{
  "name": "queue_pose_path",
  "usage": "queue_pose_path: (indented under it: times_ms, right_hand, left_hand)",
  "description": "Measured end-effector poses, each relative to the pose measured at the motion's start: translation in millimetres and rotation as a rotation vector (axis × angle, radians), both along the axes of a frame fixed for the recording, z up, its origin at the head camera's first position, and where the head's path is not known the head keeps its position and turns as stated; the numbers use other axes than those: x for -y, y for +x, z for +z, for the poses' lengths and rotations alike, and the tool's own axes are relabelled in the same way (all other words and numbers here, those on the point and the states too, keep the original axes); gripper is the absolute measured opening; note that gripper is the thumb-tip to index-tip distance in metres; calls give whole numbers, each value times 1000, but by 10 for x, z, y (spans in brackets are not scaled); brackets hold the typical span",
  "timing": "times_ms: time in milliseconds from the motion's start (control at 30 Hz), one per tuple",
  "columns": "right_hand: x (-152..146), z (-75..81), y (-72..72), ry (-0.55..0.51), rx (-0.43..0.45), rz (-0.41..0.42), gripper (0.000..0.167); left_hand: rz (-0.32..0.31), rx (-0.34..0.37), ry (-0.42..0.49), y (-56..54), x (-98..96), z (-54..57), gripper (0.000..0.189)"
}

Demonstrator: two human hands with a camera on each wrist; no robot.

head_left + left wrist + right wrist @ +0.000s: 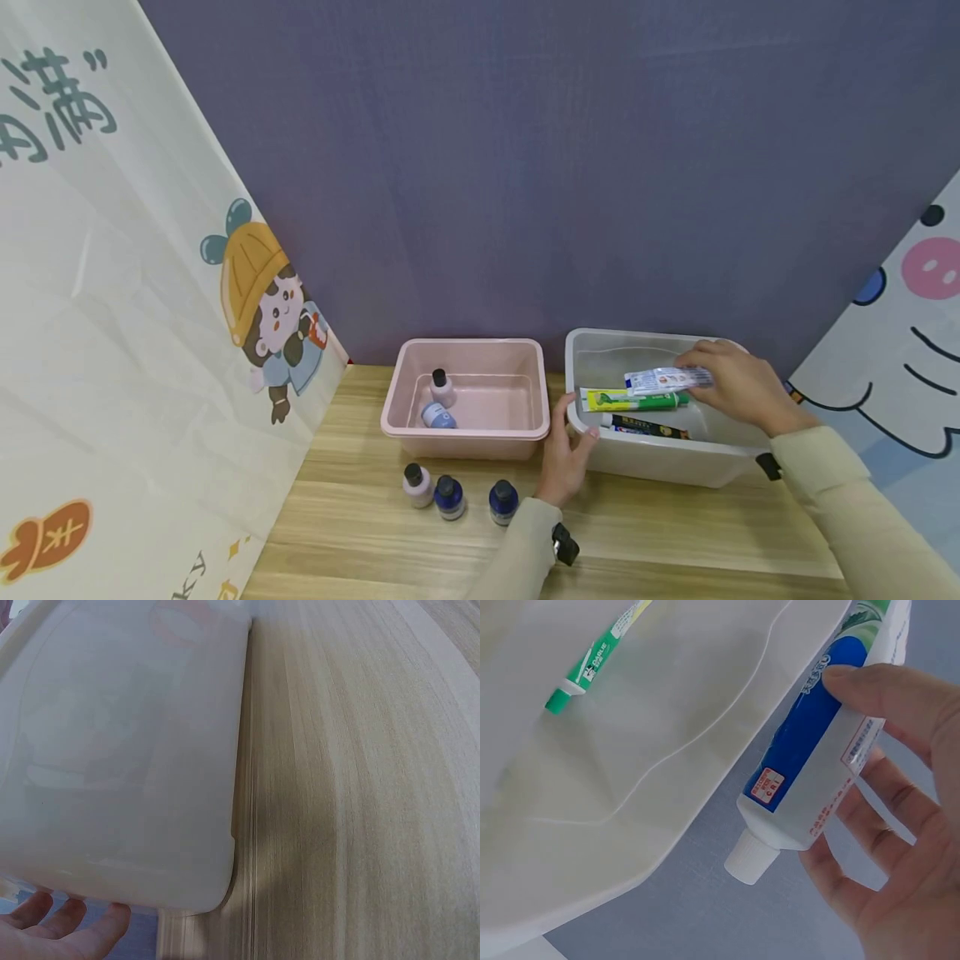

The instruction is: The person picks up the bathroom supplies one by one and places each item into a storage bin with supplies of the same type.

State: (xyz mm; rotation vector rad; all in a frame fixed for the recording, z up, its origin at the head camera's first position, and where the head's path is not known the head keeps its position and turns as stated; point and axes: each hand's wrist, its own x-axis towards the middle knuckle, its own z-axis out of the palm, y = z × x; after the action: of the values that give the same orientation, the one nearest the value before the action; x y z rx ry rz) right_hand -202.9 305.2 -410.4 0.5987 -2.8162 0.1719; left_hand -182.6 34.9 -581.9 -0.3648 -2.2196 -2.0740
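Note:
My right hand (731, 379) pinches a white-and-blue toothpaste tube (802, 750) between thumb and fingers, above the right part of the white bin (645, 454). In the right wrist view its white cap points downward. Inside the bin lie a green-and-yellow toothpaste tube (633, 402) and a black tube (648, 427), with part of a blue one beneath. At the bin's front left corner, my left hand (562, 458) grips the rim, thumb on the front side and fingers at the left end. The left wrist view shows those fingertips (116, 915) against the bin's wall.
Left of the white bin stands a pink bin (465, 446) holding a pale bottle (442, 390) and a light-blue one (438, 415). On the wooden table before it are a pale bottle (417, 486) and two dark-blue bottles (449, 498). A grey-blue wall (480, 183) rises behind.

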Motion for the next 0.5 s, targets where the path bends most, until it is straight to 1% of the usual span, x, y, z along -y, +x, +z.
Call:
queue_pose_path:
  times_ms: [267,500]
  right_hand:
    - [37,-16,-66,8,30,9,38]
    - [51,-41,-136,18,71,9,38]
  left_hand:
    - [6,-14,-5,-8,1,-3,63]
    - [3,-5,-11,0,8,6,66]
